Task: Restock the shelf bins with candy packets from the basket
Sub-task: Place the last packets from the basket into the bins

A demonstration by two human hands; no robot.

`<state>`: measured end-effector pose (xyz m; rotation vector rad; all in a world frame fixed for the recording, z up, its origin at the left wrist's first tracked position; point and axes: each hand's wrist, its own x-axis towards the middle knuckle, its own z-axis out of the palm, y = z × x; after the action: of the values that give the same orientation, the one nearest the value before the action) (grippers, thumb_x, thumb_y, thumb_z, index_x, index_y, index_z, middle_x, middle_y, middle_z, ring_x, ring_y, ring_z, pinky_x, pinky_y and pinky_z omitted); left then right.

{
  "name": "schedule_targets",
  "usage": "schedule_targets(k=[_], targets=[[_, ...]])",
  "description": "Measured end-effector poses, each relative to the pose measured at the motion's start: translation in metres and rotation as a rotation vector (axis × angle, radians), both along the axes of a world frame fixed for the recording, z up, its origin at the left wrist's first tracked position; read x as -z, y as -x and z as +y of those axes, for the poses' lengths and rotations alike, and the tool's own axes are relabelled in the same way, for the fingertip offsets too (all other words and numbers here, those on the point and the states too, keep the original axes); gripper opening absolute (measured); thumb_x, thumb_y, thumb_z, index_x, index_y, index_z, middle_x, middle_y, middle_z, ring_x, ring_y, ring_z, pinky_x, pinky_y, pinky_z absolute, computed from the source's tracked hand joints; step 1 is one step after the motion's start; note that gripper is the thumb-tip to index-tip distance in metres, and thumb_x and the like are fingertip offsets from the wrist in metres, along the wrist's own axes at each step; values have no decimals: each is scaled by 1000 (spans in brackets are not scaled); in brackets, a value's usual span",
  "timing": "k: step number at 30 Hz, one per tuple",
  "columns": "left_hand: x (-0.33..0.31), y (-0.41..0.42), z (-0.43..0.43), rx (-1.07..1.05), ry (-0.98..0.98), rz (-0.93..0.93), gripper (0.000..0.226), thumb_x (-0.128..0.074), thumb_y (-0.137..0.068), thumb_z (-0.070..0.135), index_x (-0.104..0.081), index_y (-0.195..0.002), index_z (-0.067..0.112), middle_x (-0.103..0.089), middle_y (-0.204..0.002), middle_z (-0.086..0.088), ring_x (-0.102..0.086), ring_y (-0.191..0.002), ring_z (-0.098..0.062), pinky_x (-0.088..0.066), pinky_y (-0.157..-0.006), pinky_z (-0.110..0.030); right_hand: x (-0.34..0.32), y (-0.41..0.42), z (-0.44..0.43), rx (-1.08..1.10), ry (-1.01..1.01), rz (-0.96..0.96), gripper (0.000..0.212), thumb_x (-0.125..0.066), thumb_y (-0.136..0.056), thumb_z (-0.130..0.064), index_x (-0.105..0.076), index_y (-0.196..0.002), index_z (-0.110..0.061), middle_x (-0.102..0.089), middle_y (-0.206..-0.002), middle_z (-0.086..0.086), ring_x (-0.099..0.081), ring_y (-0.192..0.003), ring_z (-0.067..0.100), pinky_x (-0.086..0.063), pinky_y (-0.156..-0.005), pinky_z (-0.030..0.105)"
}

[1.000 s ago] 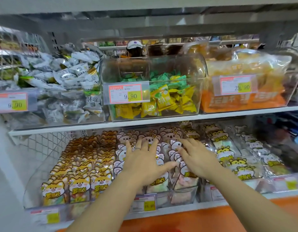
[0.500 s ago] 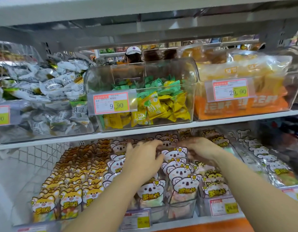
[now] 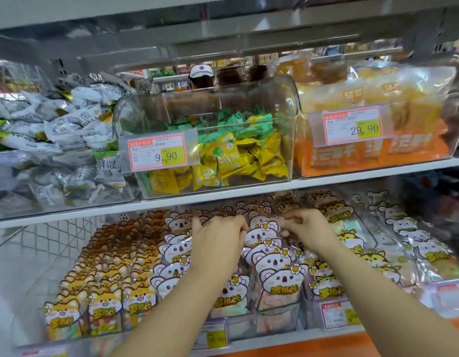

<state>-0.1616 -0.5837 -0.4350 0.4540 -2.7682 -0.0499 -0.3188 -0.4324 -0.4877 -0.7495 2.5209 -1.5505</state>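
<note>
We see koala candy packets [image 3: 277,269] upright in packed rows in a clear shelf bin [image 3: 277,322], shiba packets [image 3: 105,302] just beside them on the left. Toward the rear of the rows, left hand [image 3: 218,240] curls its fingers over packet tops and right hand [image 3: 309,228] pinches one top with bent fingertips. Little headroom: the upper shelf edge [image 3: 223,194] runs just above both hands, the green-and-yellow candy bin [image 3: 249,166] sitting on it.
</note>
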Motion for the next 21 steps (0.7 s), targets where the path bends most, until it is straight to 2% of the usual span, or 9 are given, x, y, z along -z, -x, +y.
schedule_targets(k=[2, 3, 5, 6, 8, 10, 14, 18, 21], targets=[[0, 2, -1, 6, 1, 22, 18, -46, -104, 38, -62, -112, 36, -69, -106, 14, -58, -109, -12, -26, -112, -49, -6, -4, -6, -81, -119, 102, 14, -63, -95, -11, -75, -102, -15, -73, -74, 0, -53, -46, 0, -41, -47, 17], [0, 3, -1, 11, -10, 25, 19, -45, -104, 38, -62, -114, 36, -68, -109, 14, -58, -110, -12, -26, -111, -49, -10, -5, -9, -103, -172, 133, 20, -59, -96, -7, -75, -102, -18, -74, -82, 1, -56, -49, -2, -43, -48, 15], [-2, 7, 1, 36, -22, 1, 24, -43, -105, 37, -59, -123, 39, -63, -123, 14, -57, -117, -14, -29, -110, -47, -12, -3, -11, -106, -223, 153, 28, -56, -96, -7, -76, -105, -23, -76, -97, 1, -69, -73, 11, -56, -66, 23], [-1, 9, 2, 57, -18, -25, 30, -40, -106, 38, -54, -133, 40, -56, -135, 13, -54, -123, -17, -29, -109, -46, -13, -3, -10, -105, -230, 150, 28, -56, -96, -7, -77, -106, -24, -76, -101, 1, -71, -83, 19, -58, -74, 27], [0, 11, 1, 96, -6, -118, 41, -30, -108, 39, -39, -148, 38, -39, -155, 10, -46, -133, -22, -29, -111, -44, -14, -2, -9, -116, -236, 168, 26, -57, -96, -8, -77, -107, -21, -75, -105, 1, -69, -85, 16, -52, -72, 12], [0, 14, -3, 107, 3, -190, 46, -22, -108, 42, -33, -152, 36, -38, -156, 9, -41, -137, -22, -28, -111, -46, -17, -3, -10, -127, -238, 204, 23, -60, -96, -9, -77, -110, -16, -75, -109, 1, -64, -83, 5, -41, -66, 2], [-1, 17, -7, 138, 32, -261, 48, -18, -108, 42, -34, -153, 34, -40, -155, 12, -33, -144, -21, -27, -112, -48, -18, 0, -10, -106, -256, 242, 21, -62, -96, -14, -75, -112, -13, -73, -116, 2, -63, -100, 9, -41, -81, 12], [2, 16, -10, 150, -21, -310, 48, -17, -108, 42, -35, -152, 37, -37, -157, 14, -25, -149, -22, -22, -116, -51, -12, -3, -10, -76, -250, 231, 20, -62, -95, -11, -76, -110, -9, -74, -111, 6, -63, -91, 9, -39, -68, 0], [-4, 10, -8, 148, -79, -202, 48, -18, -108, 44, -27, -155, 37, -31, -161, 12, -25, -148, -19, -18, -120, -50, -17, -8, -4, -48, -170, 165, 22, -63, -96, -19, -75, -113, -13, -76, -105, 5, -62, -73, -6, -44, -66, 4]])
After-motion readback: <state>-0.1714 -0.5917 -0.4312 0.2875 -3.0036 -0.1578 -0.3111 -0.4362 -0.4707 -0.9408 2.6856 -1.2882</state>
